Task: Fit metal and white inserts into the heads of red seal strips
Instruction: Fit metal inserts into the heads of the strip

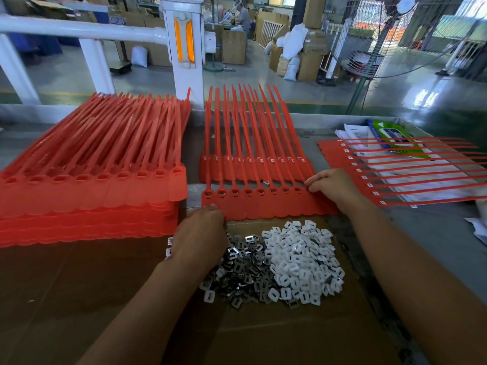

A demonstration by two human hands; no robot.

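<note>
Head view: both hands grip the red strip sheet [266, 204] beyond the insert pile [274, 264]. Left hand [200, 233] pinches its near-left corner; right hand [332, 184] pinches its right edge.

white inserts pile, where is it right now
In the head view, the white inserts lie heaped on the cardboard, right of the metal inserts, just below the red strip sheet.

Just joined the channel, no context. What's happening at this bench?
A person is assembling red seal strips. The left hand rests at the near left corner of a joined row of strips lying in front of them, above a pile of metal inserts and white inserts on cardboard. The right hand pinches the row's right end. The heads in that row appear to hold dark inserts already. A tall stack of strips waits on the left; another row lies to the right.
</note>
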